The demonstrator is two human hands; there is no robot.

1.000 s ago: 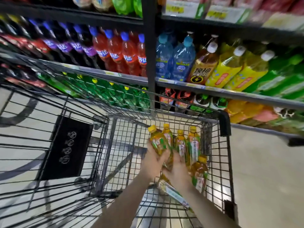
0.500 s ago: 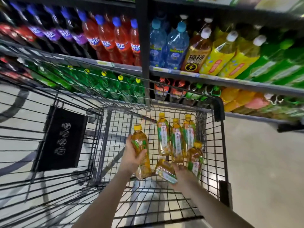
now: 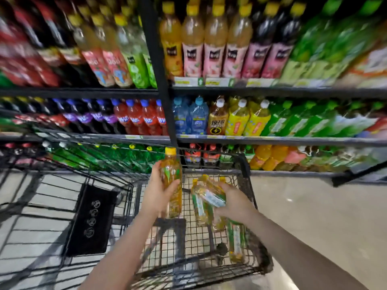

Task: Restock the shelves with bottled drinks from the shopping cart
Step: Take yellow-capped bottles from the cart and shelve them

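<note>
My left hand [image 3: 157, 192] grips an upright amber tea bottle with a yellow cap [image 3: 172, 176], lifted above the rim of the black wire shopping cart [image 3: 245, 162]. To its right, my right hand [image 3: 233, 203] is closed around a second tea bottle [image 3: 210, 198] that lies tilted across other bottles. Several more tea bottles [image 3: 236, 241] stay in the cart's right corner, partly hidden by my right hand and arm. The shelves [image 3: 272, 141] rise just beyond the cart, full of bottled drinks.
A second wire cart [image 3: 52, 206] with a black panel is nested at the left. A black upright post [image 3: 159, 70] divides the shelving. Pale floor [image 3: 314, 216] lies to the right of the cart. The picture is blurred at its edges.
Both hands have risen with their bottles; the left bottle now stands above the cart rim. My view has tilted up, showing a higher shelf of juice bottles.
</note>
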